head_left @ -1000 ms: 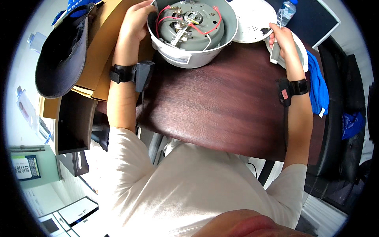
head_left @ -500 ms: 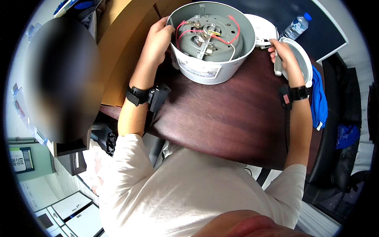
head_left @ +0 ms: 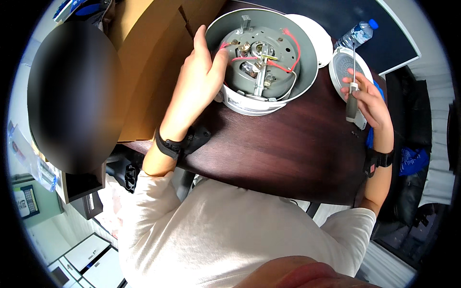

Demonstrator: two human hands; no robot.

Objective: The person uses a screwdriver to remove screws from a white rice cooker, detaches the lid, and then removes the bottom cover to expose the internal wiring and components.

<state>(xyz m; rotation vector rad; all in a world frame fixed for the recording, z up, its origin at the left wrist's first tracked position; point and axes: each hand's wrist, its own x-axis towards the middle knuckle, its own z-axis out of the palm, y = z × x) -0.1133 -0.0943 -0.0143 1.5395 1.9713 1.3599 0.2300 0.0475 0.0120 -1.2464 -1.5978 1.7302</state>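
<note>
A round white appliance housing (head_left: 257,106), its grey inside showing red wires, a metal bracket and a round metal plate (head_left: 283,62), stands on the dark brown table. My left hand (head_left: 199,79) is at its left rim, index finger stretched up and thumb spread over the edge; its other fingers are partly hidden. Farther right, my right hand (head_left: 372,103) grips a screwdriver (head_left: 352,103) by its grey handle, the thin shaft pointing away from me. Behind that hand lies a round white cover with a grey inside (head_left: 343,62). A plain white round part (head_left: 322,43) sits behind the housing.
A cardboard box (head_left: 149,72) stands along the table's left side. At the back right is a water bottle with a blue cap (head_left: 360,34). Small dark bits (head_left: 354,133) lie near the right hand. A blue cloth (head_left: 414,162) is on the black seat (head_left: 408,120).
My right hand has come nearer to me and right, turning the screwdriver so its shaft shows. The housing has shifted slightly nearer and right. My left hand's fingers have loosened from its rim.
</note>
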